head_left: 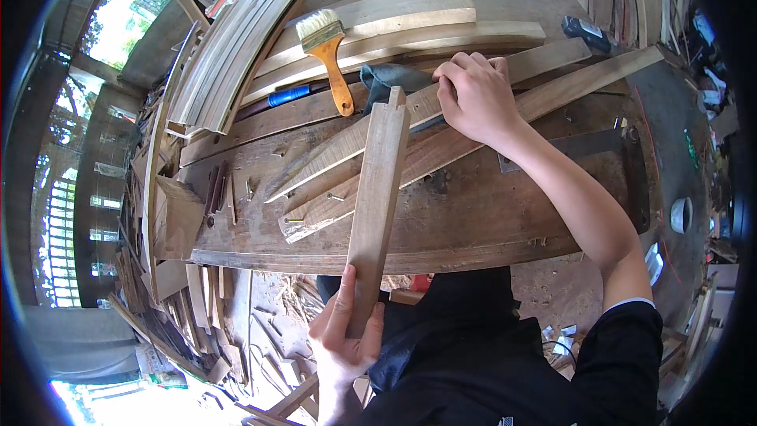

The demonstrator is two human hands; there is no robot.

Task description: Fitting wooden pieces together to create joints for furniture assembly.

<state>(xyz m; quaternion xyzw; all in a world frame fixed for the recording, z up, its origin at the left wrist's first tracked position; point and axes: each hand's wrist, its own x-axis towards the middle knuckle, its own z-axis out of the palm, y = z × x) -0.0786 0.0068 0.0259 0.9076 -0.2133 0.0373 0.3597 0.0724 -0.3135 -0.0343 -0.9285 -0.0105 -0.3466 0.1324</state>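
Note:
My left hand (344,339) grips the lower end of a squared wooden bar (378,189), fingers wrapped around it. The bar slants upward over the bench edge, and its far end is cut to a small tenon. My right hand (479,99) is stretched to the far side of the bench, its fingers curled down over the wooden pieces. Whatever it may hold is hidden beneath it. A grey-green cloth (390,77) lies just left of those fingers. Under the bar rest a tapered board (331,159) and a long wooden strip (441,154).
A paintbrush (323,51) with an orange handle lies on stacked curved boards (394,12). Near it is a blue-handled tool (289,95). Grooved panels (236,47) lean at the left. A black device (587,33) sits at the back right. Screws dot the workbench (505,205).

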